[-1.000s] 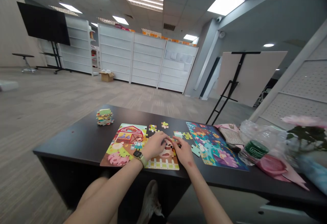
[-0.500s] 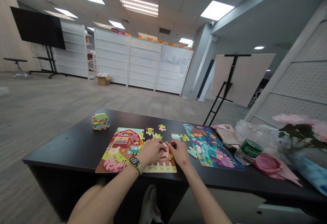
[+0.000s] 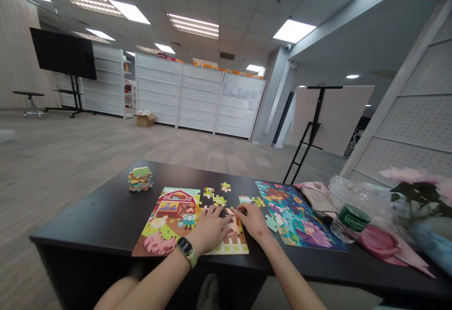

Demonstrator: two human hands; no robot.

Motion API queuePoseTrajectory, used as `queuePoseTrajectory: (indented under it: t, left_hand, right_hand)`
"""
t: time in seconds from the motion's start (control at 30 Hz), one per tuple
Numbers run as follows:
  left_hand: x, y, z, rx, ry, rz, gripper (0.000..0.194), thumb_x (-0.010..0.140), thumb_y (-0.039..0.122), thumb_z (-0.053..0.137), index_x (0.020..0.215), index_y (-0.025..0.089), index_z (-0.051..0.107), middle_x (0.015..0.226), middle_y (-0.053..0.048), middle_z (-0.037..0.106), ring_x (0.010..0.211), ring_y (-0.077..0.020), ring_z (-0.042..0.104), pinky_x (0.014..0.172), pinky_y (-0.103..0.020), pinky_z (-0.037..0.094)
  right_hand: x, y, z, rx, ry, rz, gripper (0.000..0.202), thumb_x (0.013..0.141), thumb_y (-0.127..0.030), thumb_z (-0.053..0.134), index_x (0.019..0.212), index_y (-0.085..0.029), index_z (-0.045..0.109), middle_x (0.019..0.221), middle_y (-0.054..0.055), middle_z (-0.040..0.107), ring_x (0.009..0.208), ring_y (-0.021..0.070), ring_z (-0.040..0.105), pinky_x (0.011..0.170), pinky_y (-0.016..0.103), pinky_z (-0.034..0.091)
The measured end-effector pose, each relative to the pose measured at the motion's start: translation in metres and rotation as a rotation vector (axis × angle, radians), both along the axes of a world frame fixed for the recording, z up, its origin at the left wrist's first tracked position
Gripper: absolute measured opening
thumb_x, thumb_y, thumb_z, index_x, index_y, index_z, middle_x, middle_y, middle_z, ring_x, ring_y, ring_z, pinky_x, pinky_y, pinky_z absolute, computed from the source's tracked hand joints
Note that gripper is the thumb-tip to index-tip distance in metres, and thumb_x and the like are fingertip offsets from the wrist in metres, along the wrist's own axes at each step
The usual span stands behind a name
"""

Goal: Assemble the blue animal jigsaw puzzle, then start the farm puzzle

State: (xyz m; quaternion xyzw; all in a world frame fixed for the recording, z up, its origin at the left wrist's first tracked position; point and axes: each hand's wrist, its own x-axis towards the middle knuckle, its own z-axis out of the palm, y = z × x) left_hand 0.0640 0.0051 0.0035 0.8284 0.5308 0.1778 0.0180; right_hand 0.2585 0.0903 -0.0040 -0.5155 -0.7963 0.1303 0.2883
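A partly assembled farm puzzle (image 3: 169, 216) lies on the dark table (image 3: 106, 211), with a red barn and a pink pig in its picture. My left hand (image 3: 211, 227), with a watch on the wrist, lies spread on the puzzle's right part. Close to its right, my right hand (image 3: 250, 218) has its fingertips drawn together at the puzzle's right edge; anything between them is too small to tell. Loose pieces (image 3: 226, 187) lie beyond the hands, and a pale green piece (image 3: 271, 223) lies right of my right hand.
A stack of puzzle pieces (image 3: 140, 179) stands at the back left. A blue sea-themed puzzle (image 3: 296, 211) lies on the right. Beyond it are a plastic bottle (image 3: 350, 223), pink wrapping (image 3: 381, 244) and flowers (image 3: 416, 183).
The view has tilted up slightly. My left hand has flattened and spread its fingers over the puzzle. My right hand remains close by at the puzzle's right edge.
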Motion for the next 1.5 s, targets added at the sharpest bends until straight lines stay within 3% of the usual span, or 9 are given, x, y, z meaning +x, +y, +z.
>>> queuePoseTrajectory:
  t: [0.2, 0.4, 0.5, 0.7, 1.13, 1.3, 1.5]
  left_hand:
    - [0.000, -0.002, -0.005, -0.011, 0.019, -0.004, 0.046, 0.101, 0.042, 0.036, 0.144, 0.029, 0.043, 0.149, -0.016, 0.042, 0.131, -0.0373, 0.043, 0.103, -0.061, 0.034]
    - [0.000, -0.002, -0.005, 0.002, 0.000, -0.041, 0.040, 0.101, 0.041, 0.037, 0.139, 0.033, 0.049, 0.145, -0.012, 0.046, 0.126, -0.0351, 0.046, 0.103, -0.061, 0.034]
    - [0.000, -0.003, -0.004, 0.009, 0.000, -0.032, 0.040, 0.101, 0.040, 0.037, 0.137, 0.031, 0.051, 0.141, -0.013, 0.048, 0.124, -0.0345, 0.046, 0.101, -0.058, 0.036]
    - [-0.001, -0.003, -0.001, -0.012, -0.026, 0.009, 0.040, 0.099, 0.041, 0.039, 0.137, 0.034, 0.051, 0.128, -0.012, 0.052, 0.116, -0.0325, 0.049, 0.098, -0.053, 0.038]
    - [-0.003, -0.004, 0.006, -0.064, -0.039, -0.041, 0.039, 0.100, 0.045, 0.038, 0.136, 0.038, 0.051, 0.127, -0.009, 0.052, 0.116, -0.0307, 0.048, 0.100, -0.052, 0.036]
    - [-0.002, -0.006, 0.006, -0.045, -0.048, -0.003, 0.037, 0.098, 0.046, 0.043, 0.129, 0.028, 0.054, 0.121, -0.010, 0.053, 0.113, -0.0296, 0.049, 0.100, -0.048, 0.037]
    - [-0.003, -0.006, 0.006, -0.056, -0.045, 0.003, 0.034, 0.097, 0.041, 0.046, 0.126, 0.029, 0.056, 0.120, -0.008, 0.053, 0.111, -0.0284, 0.050, 0.098, -0.045, 0.037]
  right_hand:
    - [0.002, 0.009, 0.002, -0.042, -0.014, 0.034, 0.014, 0.078, -0.034, 0.066, 0.082, -0.023, 0.073, 0.071, 0.001, 0.070, 0.068, 0.0181, 0.062, 0.064, 0.026, 0.042]
    - [0.003, 0.020, 0.005, -0.087, 0.006, 0.082, 0.017, 0.079, -0.035, 0.063, 0.082, -0.021, 0.072, 0.065, -0.001, 0.068, 0.061, 0.0164, 0.060, 0.058, 0.025, 0.041]
    - [0.003, 0.025, 0.008, -0.098, 0.022, 0.109, 0.020, 0.083, -0.031, 0.057, 0.084, -0.020, 0.073, 0.068, 0.000, 0.069, 0.064, 0.0167, 0.063, 0.062, 0.026, 0.044]
    - [0.007, 0.022, 0.007, -0.121, 0.005, 0.159, 0.027, 0.068, -0.026, 0.073, 0.094, -0.021, 0.076, 0.085, 0.004, 0.073, 0.078, 0.0209, 0.065, 0.073, 0.031, 0.050]
    - [0.014, 0.000, 0.010, -0.104, 0.110, 0.269, 0.023, 0.081, -0.029, 0.069, 0.103, -0.025, 0.074, 0.106, 0.005, 0.073, 0.105, 0.0250, 0.062, 0.097, 0.039, 0.046]
    - [0.015, -0.004, 0.007, -0.086, 0.128, 0.256, 0.021, 0.081, -0.026, 0.067, 0.101, -0.025, 0.073, 0.105, 0.005, 0.073, 0.104, 0.0248, 0.062, 0.096, 0.040, 0.046]
    - [0.014, -0.007, 0.008, -0.077, 0.114, 0.250, 0.022, 0.082, -0.024, 0.066, 0.103, -0.024, 0.072, 0.106, 0.004, 0.072, 0.105, 0.0235, 0.062, 0.097, 0.039, 0.046]
